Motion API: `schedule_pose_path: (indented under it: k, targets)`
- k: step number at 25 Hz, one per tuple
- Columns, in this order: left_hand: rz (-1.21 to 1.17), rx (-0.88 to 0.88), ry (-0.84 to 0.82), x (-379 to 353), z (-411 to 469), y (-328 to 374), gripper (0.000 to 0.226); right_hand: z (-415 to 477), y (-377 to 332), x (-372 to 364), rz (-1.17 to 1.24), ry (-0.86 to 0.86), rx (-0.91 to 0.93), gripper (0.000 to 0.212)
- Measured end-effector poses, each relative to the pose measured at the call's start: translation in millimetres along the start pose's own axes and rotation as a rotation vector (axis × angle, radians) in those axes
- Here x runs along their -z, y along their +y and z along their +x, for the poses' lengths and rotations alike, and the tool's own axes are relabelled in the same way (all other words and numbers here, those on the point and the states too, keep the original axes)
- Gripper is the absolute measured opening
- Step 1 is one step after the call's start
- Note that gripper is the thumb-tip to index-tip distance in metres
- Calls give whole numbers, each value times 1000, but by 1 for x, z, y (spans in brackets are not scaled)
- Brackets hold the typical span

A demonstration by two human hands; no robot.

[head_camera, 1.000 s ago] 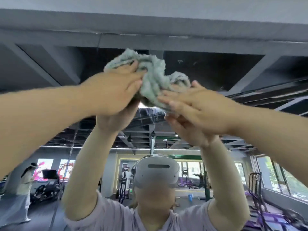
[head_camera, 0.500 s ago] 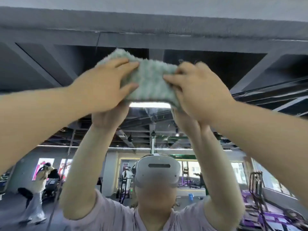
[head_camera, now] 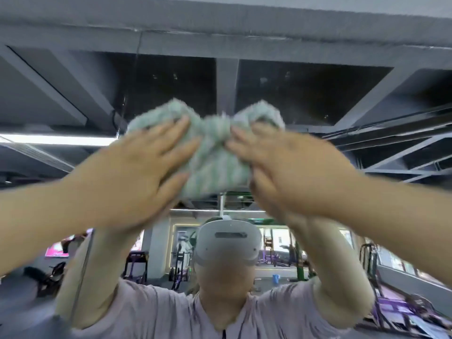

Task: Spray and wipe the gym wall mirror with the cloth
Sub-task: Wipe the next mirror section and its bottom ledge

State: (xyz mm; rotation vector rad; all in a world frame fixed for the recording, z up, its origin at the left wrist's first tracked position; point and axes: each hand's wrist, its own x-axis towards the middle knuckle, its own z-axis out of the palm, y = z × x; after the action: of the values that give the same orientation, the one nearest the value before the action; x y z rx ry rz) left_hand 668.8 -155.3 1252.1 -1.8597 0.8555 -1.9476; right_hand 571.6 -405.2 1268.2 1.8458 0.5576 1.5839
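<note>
left hand (head_camera: 132,177) | right hand (head_camera: 296,172) | flat on cloth (head_camera: 215,155) (bunched) | against mirror (head_camera: 156,243)

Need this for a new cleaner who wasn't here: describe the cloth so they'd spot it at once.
Look high on the wall mirror, just above the reflected white headset. Pressed to the glass under the left hand and right hand is the cloth: the only fluffy, pale green thing there.
</note>
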Motion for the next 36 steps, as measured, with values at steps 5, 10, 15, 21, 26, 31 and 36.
schedule_pose_path:
  k: [5, 10, 15, 21, 26, 31, 36]
  targets:
    - [-234, 525, -91, 17, 101, -42, 59, 113, 28, 5, 30, -51, -327, 51]
    - [-51, -12, 13, 4, -19, 29, 59, -9, -46, 7, 82, -105, -13, 43]
    - [-128, 331, 0, 12, 82, -24, 57, 64, 33, 18, -54, -44, -348, 51]
    - [-143, -89, 93, -2, -12, 35, 58, -50, -46, 2, 113, -145, -49, 47]
    - [-119, 89, 67, 2, 56, -6, 60, 12, 36, 23, -84, -79, -261, 51]
    - [-154, 166, 95, 2, 66, 34, 61, 12, -3, 1, 16, 12, -351, 50]
    - [-60, -92, 103, -8, -29, 19, 61, -73, -26, 7, -33, -54, -21, 49]
